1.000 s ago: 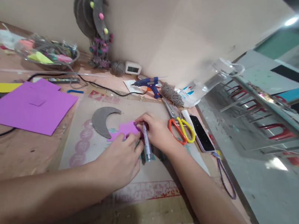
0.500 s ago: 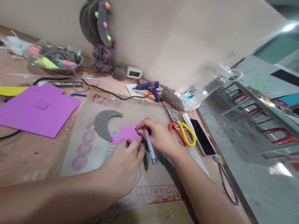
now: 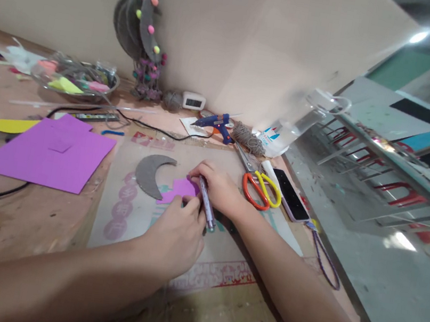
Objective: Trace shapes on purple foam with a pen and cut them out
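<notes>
Right hand (image 3: 222,190) grips pen (image 3: 206,208); lettering illegible.

Dim indoor light, glare top right, wide-angle warp & blur at edges.

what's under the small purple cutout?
The purple cutout lies on a printed cardboard sheet, its left edge next to the grey crescent. The left hand and right hand, holding a pen, cover its near and right edges, so what's beneath those is hidden.
</notes>
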The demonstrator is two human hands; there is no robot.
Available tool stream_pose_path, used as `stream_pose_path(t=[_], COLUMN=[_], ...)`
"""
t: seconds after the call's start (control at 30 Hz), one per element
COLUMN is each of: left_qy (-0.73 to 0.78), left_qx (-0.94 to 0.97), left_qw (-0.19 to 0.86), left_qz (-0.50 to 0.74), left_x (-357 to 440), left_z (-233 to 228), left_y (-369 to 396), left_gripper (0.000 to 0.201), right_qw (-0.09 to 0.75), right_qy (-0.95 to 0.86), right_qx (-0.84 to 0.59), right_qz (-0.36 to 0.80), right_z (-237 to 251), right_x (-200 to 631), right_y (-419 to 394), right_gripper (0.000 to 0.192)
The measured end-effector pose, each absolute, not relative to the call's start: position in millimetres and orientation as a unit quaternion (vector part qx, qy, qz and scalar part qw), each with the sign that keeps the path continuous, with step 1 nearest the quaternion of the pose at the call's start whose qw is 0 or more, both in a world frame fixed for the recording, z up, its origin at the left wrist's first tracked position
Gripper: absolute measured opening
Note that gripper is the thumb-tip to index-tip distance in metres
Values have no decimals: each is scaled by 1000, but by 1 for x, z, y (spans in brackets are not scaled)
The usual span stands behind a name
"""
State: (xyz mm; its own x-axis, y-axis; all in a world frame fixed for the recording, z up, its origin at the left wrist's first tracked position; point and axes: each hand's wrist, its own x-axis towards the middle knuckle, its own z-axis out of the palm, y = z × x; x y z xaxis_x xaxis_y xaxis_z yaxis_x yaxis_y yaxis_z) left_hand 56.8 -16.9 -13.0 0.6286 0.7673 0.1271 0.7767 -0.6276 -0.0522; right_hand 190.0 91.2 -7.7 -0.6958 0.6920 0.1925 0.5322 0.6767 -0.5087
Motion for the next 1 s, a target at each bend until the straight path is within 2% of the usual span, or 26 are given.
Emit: stream_pose_path(t=[0.13, 0.33, 0.5, 0.67, 0.87, 1.0], left_qy=[-445, -426, -441, -423, -445, -438], left_qx=[-891, -903, -895, -906, -893, -897], left_qw=[65, 33, 43, 21, 41, 21], left_qz=[-62, -33, -54, -22, -59, -49], left_x=[58, 57, 57, 57, 57, 56], left_z=[-14, -12, -10, -8, -11, -10], left_y=[-17, -16, -15, -14, -17, -15], left_gripper=[36, 31, 33, 31, 36, 34], right_qw=[147, 172, 151, 189, 162, 179], right_qy=[-883, -907, -896, -897, -878, -889], right_qx=[-350, -332, -326, -345, -365, -367], right_qz=[275, 194, 260, 202, 263, 206], right_z=[-1, -6, -7, -9, -7, -9], right_x=[192, 186, 188, 183, 192, 188], right_y=[88, 89, 91, 91, 85, 88], right_gripper=[7, 15, 8, 12, 8, 13])
